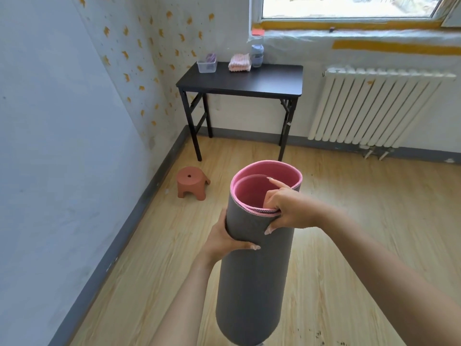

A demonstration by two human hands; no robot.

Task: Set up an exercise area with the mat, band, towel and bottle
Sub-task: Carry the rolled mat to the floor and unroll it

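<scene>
A person stands over the wooden floor (349,221) with a rolled exercise mat (254,270) held on end in the lower centre of the frame, grey on the outside and pink inside, its open top tipped slightly away. The left hand (224,238) wraps round the roll's left side just below the rim, thumb lying across the grey front. The right hand (287,208) pinches the near edge of the rim, fingers hooked inside against the pink lining and thumb pressed on the outside. Up in the centre of the frame a black folding table (249,81) stands against the wall. On its far edge, from left to right, sit a clear plastic tub (206,67) with a purplish bundle (210,57) in it that I can't make out, a folded pink towel (240,62), and touching or just beside that a pale lavender bottle (257,56). A small terracotta plastic stool (192,182) sits on the floor at centre left, below the table, and a white radiator (374,108) hangs on the wall at the upper right, under the window (349,6).
</scene>
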